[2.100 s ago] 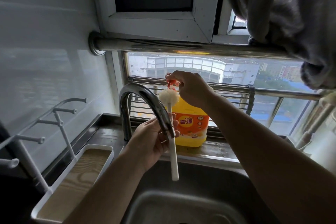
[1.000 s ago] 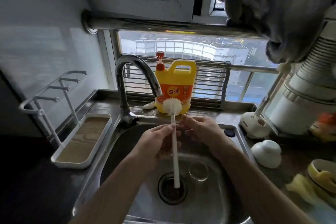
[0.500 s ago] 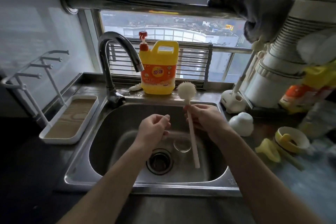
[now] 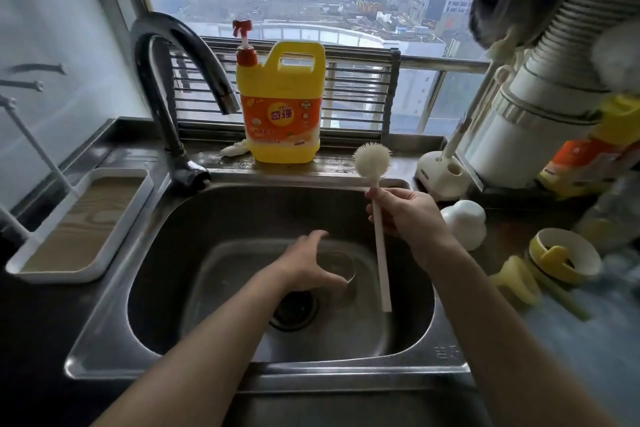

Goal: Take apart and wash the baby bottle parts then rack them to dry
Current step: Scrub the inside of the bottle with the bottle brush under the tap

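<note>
Your brush (image 4: 380, 253) now sits gripped in your right hand (image 4: 408, 218); your left hand (image 4: 304, 269), freed and spread wide, reaches down for the clear bottle (image 4: 341, 263) in the sink (image 4: 242, 204), so scrubbing looks next

Single head-worn wide-angle view. Looks forward and down from close above the sink (image 4: 104, 350), facing the window (image 4: 346, 3). Faucet (image 4: 154, 97) left of centre, counter (image 4: 588, 340) at right edge, blurred there.
</note>
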